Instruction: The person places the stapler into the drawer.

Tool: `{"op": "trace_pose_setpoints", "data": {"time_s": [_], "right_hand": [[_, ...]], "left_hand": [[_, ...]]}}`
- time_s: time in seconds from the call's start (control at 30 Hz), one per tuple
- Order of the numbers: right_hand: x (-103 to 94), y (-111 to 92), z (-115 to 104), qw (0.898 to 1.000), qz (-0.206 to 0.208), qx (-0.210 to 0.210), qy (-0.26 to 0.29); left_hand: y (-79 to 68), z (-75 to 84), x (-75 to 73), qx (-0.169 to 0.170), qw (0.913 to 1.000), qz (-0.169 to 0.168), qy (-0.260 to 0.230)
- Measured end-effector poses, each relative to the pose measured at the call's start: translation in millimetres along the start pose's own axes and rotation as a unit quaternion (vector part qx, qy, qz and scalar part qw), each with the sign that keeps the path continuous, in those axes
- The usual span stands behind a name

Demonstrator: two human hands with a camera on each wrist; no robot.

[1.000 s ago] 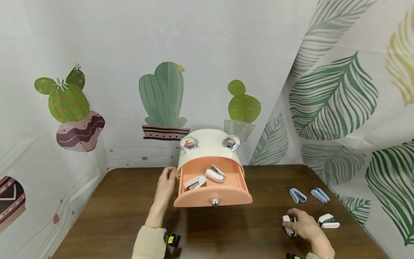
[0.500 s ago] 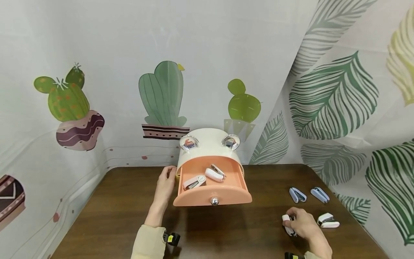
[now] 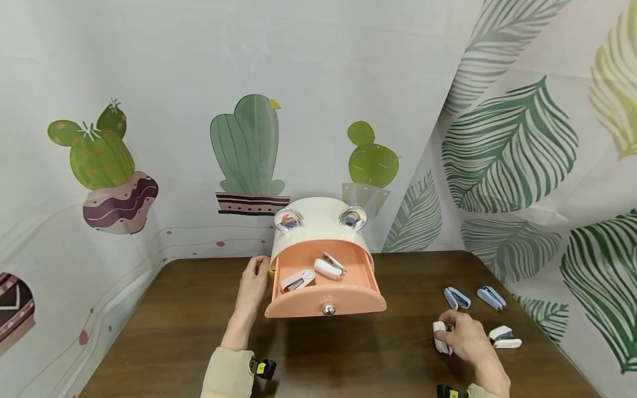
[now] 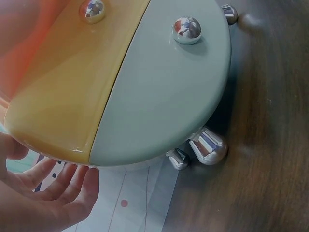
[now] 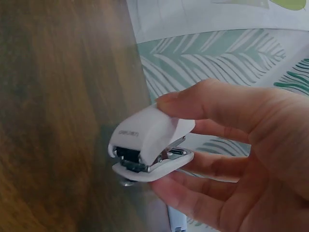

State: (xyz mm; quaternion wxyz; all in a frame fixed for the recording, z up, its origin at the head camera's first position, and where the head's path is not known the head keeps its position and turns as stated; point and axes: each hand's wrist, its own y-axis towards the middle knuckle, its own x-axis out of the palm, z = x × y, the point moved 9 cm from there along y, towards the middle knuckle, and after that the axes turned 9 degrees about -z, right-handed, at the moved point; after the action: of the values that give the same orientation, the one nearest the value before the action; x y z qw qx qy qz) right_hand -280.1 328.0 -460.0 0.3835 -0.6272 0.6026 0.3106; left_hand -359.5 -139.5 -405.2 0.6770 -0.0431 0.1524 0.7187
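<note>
A white mini stapler (image 5: 145, 140) sits between the thumb and fingers of my right hand (image 3: 466, 338), which grips it at the right of the table. In the right wrist view its black-and-metal mouth faces away from the palm. My left hand (image 3: 252, 284) rests its fingers against the left side of a small white cabinet (image 3: 320, 224) with two shiny round eyes. Its orange top drawer (image 3: 325, 303) is pulled out and holds a white stapler (image 3: 328, 269) and a pinkish-white stapler (image 3: 297, 281). A yellow drawer (image 4: 63, 96) and a grey-green drawer (image 4: 164, 96) below are closed.
Two light-blue staplers (image 3: 457, 298) lie at the back right of the brown table (image 3: 164, 331). Another white stapler (image 3: 505, 337) lies just right of my right hand. The cabinet stands on silver feet (image 4: 208, 146). A patterned curtain (image 3: 318, 83) hangs behind the table.
My right hand has raised the white stapler slightly and tilted it more upright. My left hand stays at the cabinet's side, and the view has shifted a little.
</note>
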Motion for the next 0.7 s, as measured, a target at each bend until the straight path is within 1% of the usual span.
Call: {"op": "trace_pose_setpoints", "data": {"time_s": [0.13,0.27,0.4,0.5,0.6,0.7], "right_hand": [[-9.9,-3.8,-6.8,1.000,0.024,-0.015,-0.005],[-26.9,-12.2,-22.3,0.997,0.062,-0.041,-0.003],[-44.3,-23.1,-40.7,0.993,0.101,-0.065,-0.005],[-53.7,-31.4,-52.4,0.990,0.119,-0.077,-0.007],[-61.6,-39.3,-61.9,0.987,0.136,-0.091,-0.010],[-69.1,-47.3,-71.0,0.980,0.165,-0.108,-0.010]], "left_hand": [[1.6,-0.4,-0.9,-0.002,1.0000,0.003,0.004],[2.7,-0.4,-1.5,-0.003,1.0000,0.003,0.008],[2.9,0.2,-2.2,0.003,0.9999,0.004,0.010],[2.6,-0.1,-2.4,0.005,0.9999,0.006,0.008],[2.1,-1.3,-1.9,0.001,1.0000,0.006,0.006],[2.3,-3.1,-0.3,-0.003,1.0000,0.005,-0.001]]}}
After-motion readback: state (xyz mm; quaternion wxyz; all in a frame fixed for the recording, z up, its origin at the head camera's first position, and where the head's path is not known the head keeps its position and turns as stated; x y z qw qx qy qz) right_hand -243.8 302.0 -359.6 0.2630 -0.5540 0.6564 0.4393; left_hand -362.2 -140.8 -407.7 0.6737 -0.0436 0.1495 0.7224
